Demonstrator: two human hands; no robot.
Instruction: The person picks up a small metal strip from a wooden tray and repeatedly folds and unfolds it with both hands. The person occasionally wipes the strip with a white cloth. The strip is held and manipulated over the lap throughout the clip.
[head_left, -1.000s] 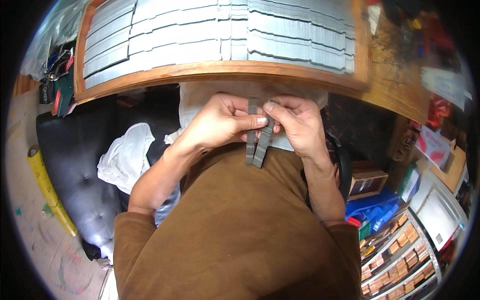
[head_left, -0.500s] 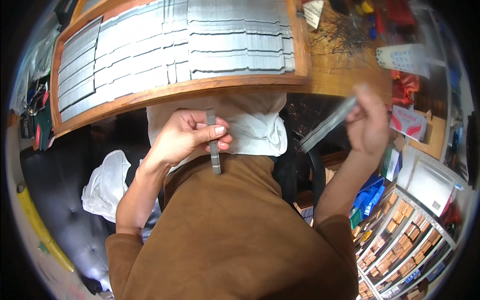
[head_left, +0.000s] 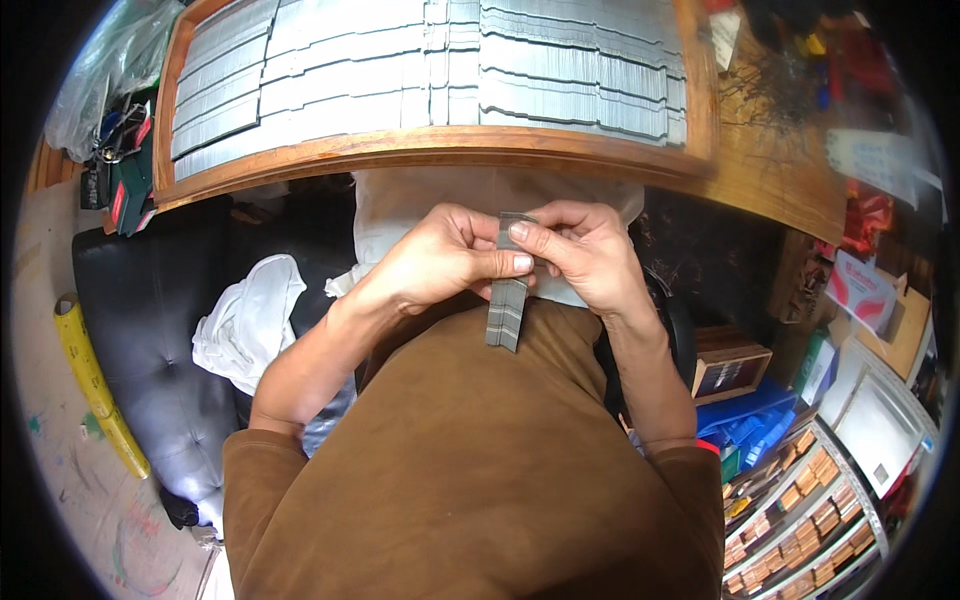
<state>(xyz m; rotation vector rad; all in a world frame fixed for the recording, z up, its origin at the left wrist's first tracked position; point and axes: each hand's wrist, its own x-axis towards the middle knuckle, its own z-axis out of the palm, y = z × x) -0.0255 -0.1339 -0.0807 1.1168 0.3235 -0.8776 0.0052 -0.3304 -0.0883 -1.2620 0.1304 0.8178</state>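
Note:
In front of my waist I hold a narrow bundle of thin grey metal pieces (head_left: 507, 312), nearly upright in the picture with its lower end free. My left hand (head_left: 437, 258) is closed on it from the left, thumb across its middle. From the right, my right hand (head_left: 590, 252) pinches its upper end, thumb on the face. The fingers behind the bundle are partly hidden. Beyond both hands lies a wooden tray (head_left: 430, 146) holding packed rows of similar grey pieces (head_left: 345, 82).
A white cloth (head_left: 385, 205) hangs below the tray. To the left are a black padded seat (head_left: 140, 330), a white bag (head_left: 250, 325) and a yellow tube (head_left: 95, 385). On the right stand a small wooden box (head_left: 735, 365), blue plastic (head_left: 750, 415) and a rack of small blocks (head_left: 800, 510).
My right hand has come in from the right with its grey strip and now meets my left hand at the bundle, which looks wider. The view has shifted, so the tray sits further right.

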